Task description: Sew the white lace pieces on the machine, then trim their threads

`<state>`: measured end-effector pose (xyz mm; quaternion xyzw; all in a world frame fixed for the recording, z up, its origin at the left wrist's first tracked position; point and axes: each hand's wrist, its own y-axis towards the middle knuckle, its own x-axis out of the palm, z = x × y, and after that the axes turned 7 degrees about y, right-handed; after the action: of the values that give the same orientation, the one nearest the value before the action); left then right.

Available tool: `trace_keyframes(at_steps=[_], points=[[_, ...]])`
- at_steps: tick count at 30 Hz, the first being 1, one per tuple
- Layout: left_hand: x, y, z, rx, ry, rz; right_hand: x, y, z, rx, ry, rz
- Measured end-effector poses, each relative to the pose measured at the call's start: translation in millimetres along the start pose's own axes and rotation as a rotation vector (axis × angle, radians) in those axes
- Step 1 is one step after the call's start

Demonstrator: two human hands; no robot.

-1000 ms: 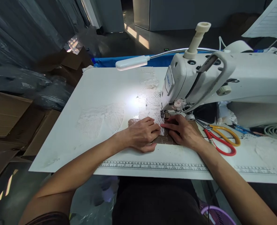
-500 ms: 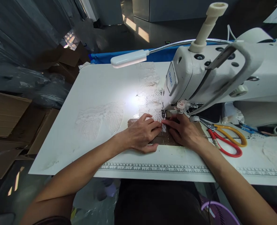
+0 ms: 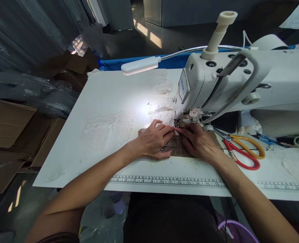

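My left hand (image 3: 154, 141) and my right hand (image 3: 198, 141) lie side by side on the white table (image 3: 101, 101), fingers stretched flat and pressing a strip of white lace (image 3: 162, 108) onto the brown plate (image 3: 174, 148) just in front of the presser foot (image 3: 179, 123) of the white sewing machine (image 3: 240, 84). Their fingertips almost meet at the needle. The lace runs away from the foot across the lit table. Only a sliver of lace shows between the fingers.
Red and yellow scissors (image 3: 243, 152) lie right of my right hand. A gooseneck lamp (image 3: 140, 64) hangs over the table. More lace pieces (image 3: 106, 126) lie at left. A printed ruler (image 3: 164, 182) lines the front edge. Cardboard boxes (image 3: 10, 125) stand left.
Both hands have slid a little toward the needle, and the lace end between the fingers has moved under the foot. The view shifted slightly.
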<state>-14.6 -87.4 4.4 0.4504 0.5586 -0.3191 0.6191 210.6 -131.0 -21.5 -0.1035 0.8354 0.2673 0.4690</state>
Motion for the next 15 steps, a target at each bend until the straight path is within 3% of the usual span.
trace_keyframes(at_steps=[10, 15], points=[[2.7, 4.1, -3.6, -0.029, -0.003, 0.004, 0.1, 0.3, -2.5, 0.007, -0.040, -0.007], [3.2, 5.9, -6.3, -0.044, 0.012, -0.001, -4.5, -1.9, -3.9, 0.080, 0.070, 0.015]])
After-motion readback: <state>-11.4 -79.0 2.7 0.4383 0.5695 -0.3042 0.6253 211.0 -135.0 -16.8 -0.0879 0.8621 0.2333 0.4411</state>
